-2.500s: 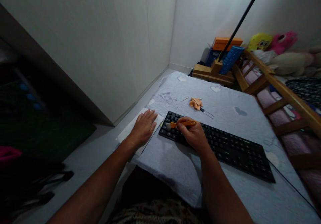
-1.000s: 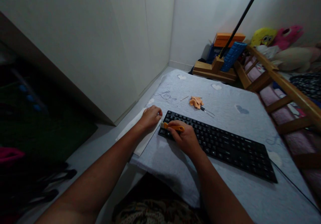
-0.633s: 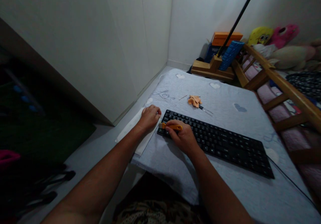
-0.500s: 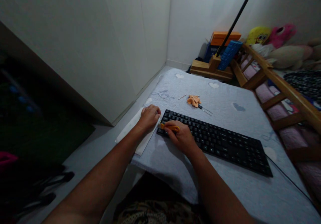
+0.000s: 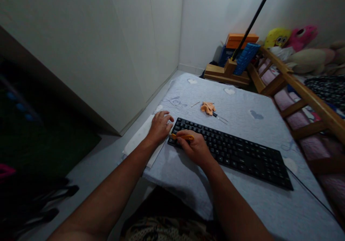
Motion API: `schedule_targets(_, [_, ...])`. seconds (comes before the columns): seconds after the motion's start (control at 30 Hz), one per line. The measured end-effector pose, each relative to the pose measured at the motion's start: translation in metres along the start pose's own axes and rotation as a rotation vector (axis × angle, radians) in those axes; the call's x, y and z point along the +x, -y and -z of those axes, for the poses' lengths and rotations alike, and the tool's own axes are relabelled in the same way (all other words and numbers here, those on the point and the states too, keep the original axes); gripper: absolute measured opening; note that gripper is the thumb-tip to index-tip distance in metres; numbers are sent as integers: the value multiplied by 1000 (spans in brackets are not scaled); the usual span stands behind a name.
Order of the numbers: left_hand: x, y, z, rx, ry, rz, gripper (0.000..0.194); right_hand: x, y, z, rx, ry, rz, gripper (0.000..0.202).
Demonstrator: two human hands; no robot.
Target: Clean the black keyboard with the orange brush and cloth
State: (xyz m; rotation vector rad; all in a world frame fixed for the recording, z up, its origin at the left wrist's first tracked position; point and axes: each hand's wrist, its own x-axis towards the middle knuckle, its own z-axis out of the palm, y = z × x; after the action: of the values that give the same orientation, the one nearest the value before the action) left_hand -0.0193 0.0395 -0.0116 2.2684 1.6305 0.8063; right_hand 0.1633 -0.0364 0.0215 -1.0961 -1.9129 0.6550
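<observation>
A black keyboard (image 5: 242, 154) lies slantwise on the cloth-covered table (image 5: 237, 212). My right hand (image 5: 195, 145) is closed around a small orange-handled brush (image 5: 185, 137), whose tip is at the keyboard's left end. Beside that end, my left hand (image 5: 161, 126) rests on a white paper sheet (image 5: 140, 135), fingers apart and holding nothing. Behind the keyboard are a crumpled orange cloth (image 5: 207, 108), tweezers (image 5: 221, 118) with a dark end against the cloth, and a thin white stick (image 5: 195, 104).
A cable (image 5: 309, 192) runs from the keyboard's right end. A wooden bed rail (image 5: 309, 93) borders the table's right side, with plush toys beyond. At the back stands a wooden base (image 5: 226, 72) with a black pole. A pale cabinet (image 5: 107, 54) rises at the left.
The fingers of my left hand have spread apart, and the hand has shifted slightly. The brush in my right hand has moved a little left at the keyboard's end.
</observation>
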Motion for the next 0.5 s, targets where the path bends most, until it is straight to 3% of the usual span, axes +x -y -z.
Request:
schedule_targets(0.27, [-2, -5, 5, 24, 29, 39, 7, 1, 2, 9, 67, -56, -71, 15])
schedule_targets(0.5, [-1, -1, 8, -5, 91, 12, 7, -1, 6, 1, -22, -12, -8, 17])
